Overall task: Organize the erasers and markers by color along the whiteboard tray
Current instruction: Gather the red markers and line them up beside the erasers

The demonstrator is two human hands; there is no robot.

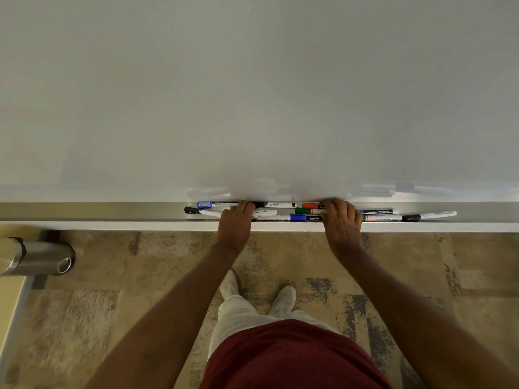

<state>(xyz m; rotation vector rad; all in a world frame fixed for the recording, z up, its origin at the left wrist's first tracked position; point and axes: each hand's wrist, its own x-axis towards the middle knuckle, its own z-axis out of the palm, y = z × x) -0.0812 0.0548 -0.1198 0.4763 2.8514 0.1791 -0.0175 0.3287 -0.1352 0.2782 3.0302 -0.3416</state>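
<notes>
A heap of whiteboard markers lies in the metal tray [98,211] under the whiteboard [252,94]. At its left end are a blue-capped marker [204,204] and a black-capped marker [191,210]. In the middle lie a red-capped marker [309,205], a green marker [302,211] and a blue "camlin" marker [298,218]. On the right are a black marker [377,212], a red-and-green marker [382,218] and a black-capped white marker [429,216]. My left hand [235,224] and my right hand [342,224] rest on the heap, fingers curled into the tray with the tips hidden. I see no eraser.
A metal cylinder [42,258] juts out at the lower left beside a pale panel. Below the tray is patterned carpet [421,276], with my white shoes [283,300] and light trousers under a dark red shirt. The tray runs on to the left and right of the heap.
</notes>
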